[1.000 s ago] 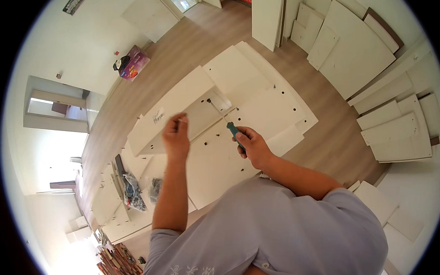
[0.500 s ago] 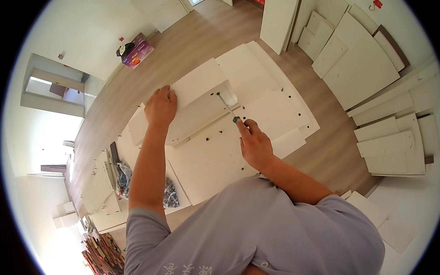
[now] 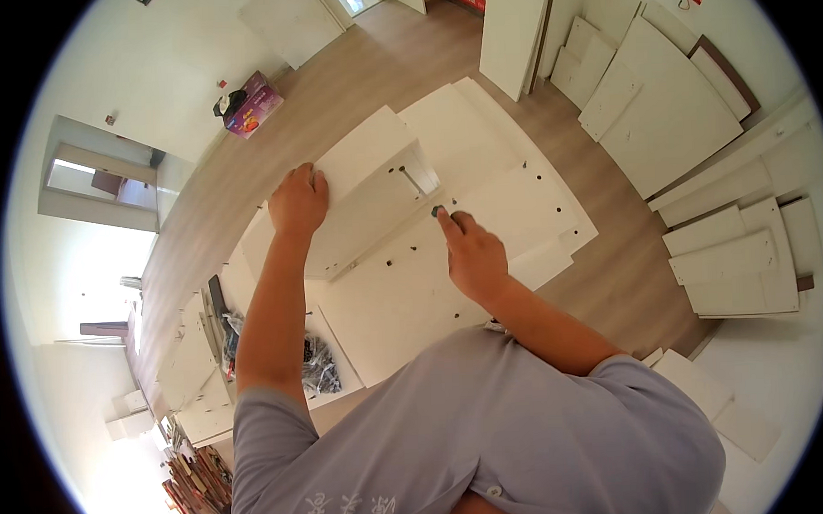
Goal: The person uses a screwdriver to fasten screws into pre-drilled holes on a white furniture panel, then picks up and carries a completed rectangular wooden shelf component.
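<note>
My right hand (image 3: 478, 255) is closed around the green handle of a screwdriver (image 3: 437, 211). Its thin metal shaft points away and left, with the tip by a small dark fitting on a raised white panel (image 3: 365, 218). My left hand (image 3: 299, 202) grips the upper edge of that panel, its fingers curled over and partly hidden. Beneath lies a broad white board (image 3: 404, 293) with dark holes and several small fittings standing up from it.
Plastic bags of hardware (image 3: 321, 367) lie by my left forearm. More white panels (image 3: 670, 130) lean on the right wall. A purple box (image 3: 254, 108) stands against the far left wall. A pile of wood strips (image 3: 199, 486) sits at the lower left.
My right hand and the screwdriver have shifted slightly up and to the left. My left hand keeps its place on the panel edge. The whole view has moved a little.
</note>
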`<state>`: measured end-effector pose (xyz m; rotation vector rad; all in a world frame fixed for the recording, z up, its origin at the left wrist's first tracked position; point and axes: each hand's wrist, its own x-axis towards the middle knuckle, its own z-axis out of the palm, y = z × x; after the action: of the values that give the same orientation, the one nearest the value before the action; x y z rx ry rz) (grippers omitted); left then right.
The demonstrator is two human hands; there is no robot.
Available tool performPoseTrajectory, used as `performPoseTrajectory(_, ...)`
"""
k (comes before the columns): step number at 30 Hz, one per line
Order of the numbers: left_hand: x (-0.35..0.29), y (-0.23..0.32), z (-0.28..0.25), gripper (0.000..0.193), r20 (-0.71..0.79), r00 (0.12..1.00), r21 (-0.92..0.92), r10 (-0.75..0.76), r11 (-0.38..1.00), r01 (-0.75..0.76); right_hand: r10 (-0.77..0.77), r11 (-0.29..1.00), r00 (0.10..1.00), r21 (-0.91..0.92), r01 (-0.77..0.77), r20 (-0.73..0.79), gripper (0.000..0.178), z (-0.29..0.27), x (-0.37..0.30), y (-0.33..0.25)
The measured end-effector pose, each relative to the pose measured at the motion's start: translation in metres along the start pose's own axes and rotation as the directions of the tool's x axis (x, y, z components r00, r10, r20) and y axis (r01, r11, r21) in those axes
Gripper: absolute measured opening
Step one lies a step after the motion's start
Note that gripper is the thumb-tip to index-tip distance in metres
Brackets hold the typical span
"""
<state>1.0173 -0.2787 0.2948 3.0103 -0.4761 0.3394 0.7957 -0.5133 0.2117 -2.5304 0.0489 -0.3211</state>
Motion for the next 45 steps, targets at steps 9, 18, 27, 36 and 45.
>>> performPoseTrajectory(9, 0.000, -0.013, 0.010, 0.034, -0.031, 1.000, -0.010, 0.000, 1.000, 0.000, 0.066, 0.977, 0.994, 0.210, -0.047, -0.087, 0.053, 0.006, 0.006, 0.000)
performPoseTrajectory(18, 0.002, -0.009, 0.003, 0.039, 0.016, 0.999, -0.032, -0.029, 0.999, 0.029, 0.286, 0.512, 0.939, 0.798, -0.317, 0.190, 0.051, 0.012, 0.024, 0.019)
performPoseTrajectory(27, 0.002, -0.006, 0.000, 0.040, 0.021, 0.998, -0.034, -0.051, 0.998, 0.052, 0.350, 0.337, 0.762, 0.686, -0.645, 0.544, 0.047, -0.006, 0.045, 0.022)
performPoseTrajectory(36, 0.001, -0.006, 0.000, 0.040, 0.001, 0.998, -0.049, -0.070, 0.996, 0.070, -0.197, -0.434, 0.653, 0.533, -0.727, 0.731, 0.043, 0.012, 0.040, 0.027)
performPoseTrajectory(45, -0.084, 0.004, -0.008, 0.029, -0.248, 0.898, -0.720, -0.364, 0.690, 0.080, 0.101, 0.162, 0.559, 0.540, -0.826, 0.823, 0.043, -0.008, -0.032, 0.063)
